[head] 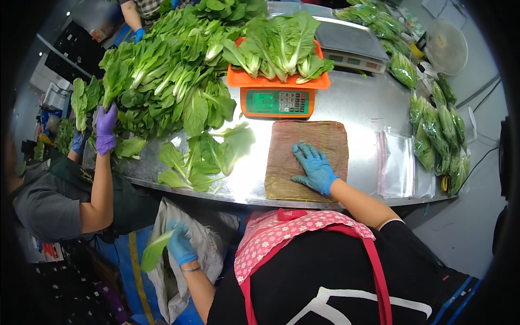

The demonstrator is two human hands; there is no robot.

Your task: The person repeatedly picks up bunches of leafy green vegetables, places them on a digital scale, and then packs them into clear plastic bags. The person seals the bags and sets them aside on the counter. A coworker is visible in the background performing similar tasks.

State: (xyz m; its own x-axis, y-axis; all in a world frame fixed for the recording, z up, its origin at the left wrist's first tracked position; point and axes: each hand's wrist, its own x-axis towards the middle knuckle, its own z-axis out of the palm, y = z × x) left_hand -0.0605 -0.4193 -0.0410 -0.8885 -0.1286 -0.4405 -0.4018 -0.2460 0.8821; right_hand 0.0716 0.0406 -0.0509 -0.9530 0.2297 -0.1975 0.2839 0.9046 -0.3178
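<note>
My right hand (315,168), in a blue glove, lies flat with fingers spread on a folded brown cloth (306,134) on the metal table. Below the table's edge, my left hand (181,245), also blue-gloved, has a single green leaf (156,252) by its stem, slightly blurred. That hand is over the mouth of a white woven sack (211,248). Beyond the cloth stands an orange digital scale (248,101), its pan holding several leafy greens (290,48). Loose leaves (203,158) lie on the table left of the cloth.
A large heap of greens (162,81) covers the table's far left. A co-worker's purple-gloved hand (106,128) holds greens there; another person's blue glove (139,35) is behind. At right are clear plastic bags (396,162), bagged greens (438,130) and a second scale (351,40).
</note>
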